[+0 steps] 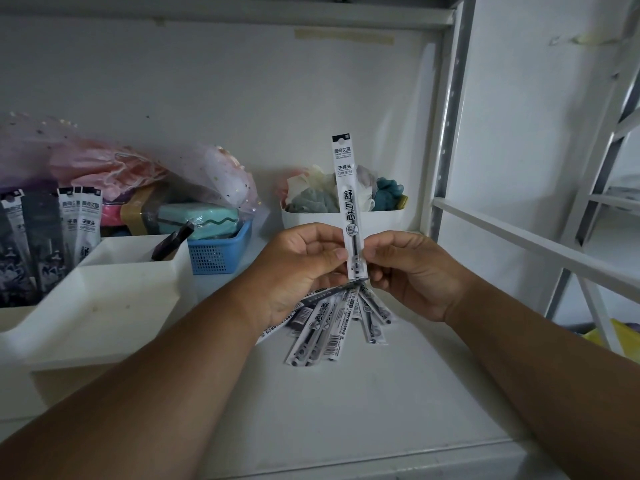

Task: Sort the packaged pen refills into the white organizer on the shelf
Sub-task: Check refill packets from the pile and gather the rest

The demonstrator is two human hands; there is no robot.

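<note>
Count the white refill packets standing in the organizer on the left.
3 white refill packets: one at the far left edge, two side by side further right. Dark packets stand between them; more may be hidden.

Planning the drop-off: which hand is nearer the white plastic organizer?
Left. The left hand is just right of the white plastic organizer; the right hand is farther right, beyond the upright refill packet.

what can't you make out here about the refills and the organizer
- Fan of refill packs, head view: upper ends hidden behind the left hand and right hand, so no sure count.
- Upright refill pack: its bottom end is covered by the fingers of both hands; small print too fine to read.
- White organizer: cut off by the left edge; its back compartments are dark.
- Dark item in the organizer: blurred, unidentifiable.
</note>
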